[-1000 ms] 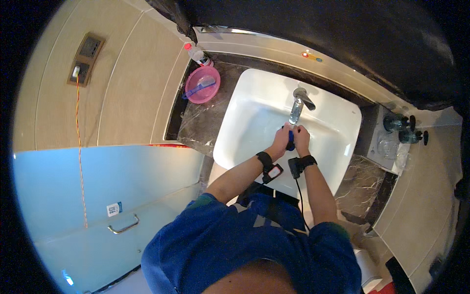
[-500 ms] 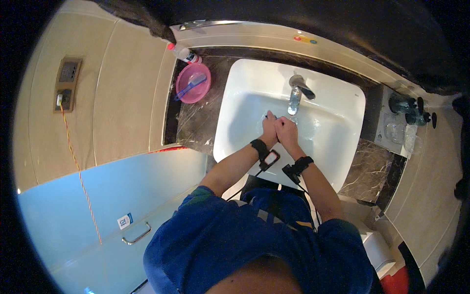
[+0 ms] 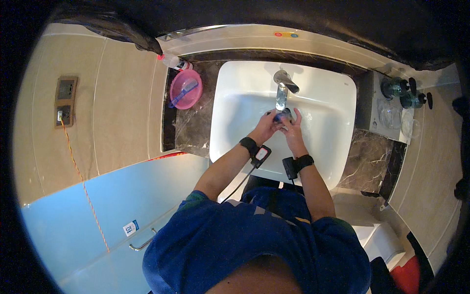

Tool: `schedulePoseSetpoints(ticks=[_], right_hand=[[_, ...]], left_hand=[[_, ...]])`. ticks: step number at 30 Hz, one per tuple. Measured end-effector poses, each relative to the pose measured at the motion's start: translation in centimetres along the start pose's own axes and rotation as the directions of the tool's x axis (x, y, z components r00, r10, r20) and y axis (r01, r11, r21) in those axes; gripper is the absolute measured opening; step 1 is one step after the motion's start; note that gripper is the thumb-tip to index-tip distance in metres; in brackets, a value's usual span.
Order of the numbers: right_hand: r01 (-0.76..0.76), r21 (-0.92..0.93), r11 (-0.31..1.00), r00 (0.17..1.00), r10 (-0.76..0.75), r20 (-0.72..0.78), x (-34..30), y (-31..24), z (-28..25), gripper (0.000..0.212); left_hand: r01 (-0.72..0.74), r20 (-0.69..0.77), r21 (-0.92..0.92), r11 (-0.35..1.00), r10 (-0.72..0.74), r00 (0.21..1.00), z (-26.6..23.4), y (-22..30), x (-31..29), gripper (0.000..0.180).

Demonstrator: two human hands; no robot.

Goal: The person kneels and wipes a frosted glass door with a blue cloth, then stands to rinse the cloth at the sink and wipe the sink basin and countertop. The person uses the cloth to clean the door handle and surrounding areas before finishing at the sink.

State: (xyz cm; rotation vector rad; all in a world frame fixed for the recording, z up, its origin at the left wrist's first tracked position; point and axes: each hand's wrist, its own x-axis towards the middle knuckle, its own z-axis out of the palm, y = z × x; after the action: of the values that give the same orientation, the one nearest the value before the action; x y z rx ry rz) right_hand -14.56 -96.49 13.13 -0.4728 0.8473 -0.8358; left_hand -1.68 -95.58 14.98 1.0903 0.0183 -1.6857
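Both hands are over the white sink, just below the spout of the chrome faucet. My left hand is closed around a small, dark blue, shiny object; its kind is too small to make out. On the right side of that object is my right hand, its fingers spread and some of the fingertips against it. Water appears to run from the spout onto the object. Each wrist wears a black strap with a small cabled device.
A pink basin holding a blue-handled brush stands on the dark marble counter, beside a clear bottle with a red cap. At right, dark pump bottles and clear glasses stand on a grey box.
My hands have moved up under the spout. The right fingers have spread apart, and the dark blue object now shows between the hands. The whole view has shifted slightly.
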Motion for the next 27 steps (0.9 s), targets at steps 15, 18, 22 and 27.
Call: schedulePoseSetpoints(ticks=[15, 18, 22, 27], right_hand=[[0.101, 0.085, 0.991, 0.995, -0.102, 0.008, 1.7, -1.4, -1.7, 0.021], [0.137, -0.017, 0.990, 0.991, -0.137, -0.001, -0.1, -1.8, -1.4, 0.019], [0.188, -0.670, 0.718, 0.982, -0.135, 0.131, -1.7, -2.5, -0.6, 0.021], [0.363, -0.910, 0.203, 0.880, -0.395, 0.263, 0.0, -2.7, 2.1, 0.021]], left_hand=[[0.119, -0.270, 0.081, 0.990, -0.093, 0.958, -2.6, -0.1, -6.5, 0.040], [0.072, -0.172, -0.341, 0.937, -0.138, 0.975, -2.2, 0.0, -5.2, 0.038], [0.114, -0.013, -0.316, 0.942, -0.124, 0.992, -1.5, -0.7, -2.7, 0.036], [0.027, -0.179, -0.174, 0.984, -0.059, 0.982, 0.8, -4.5, -1.8, 0.026]])
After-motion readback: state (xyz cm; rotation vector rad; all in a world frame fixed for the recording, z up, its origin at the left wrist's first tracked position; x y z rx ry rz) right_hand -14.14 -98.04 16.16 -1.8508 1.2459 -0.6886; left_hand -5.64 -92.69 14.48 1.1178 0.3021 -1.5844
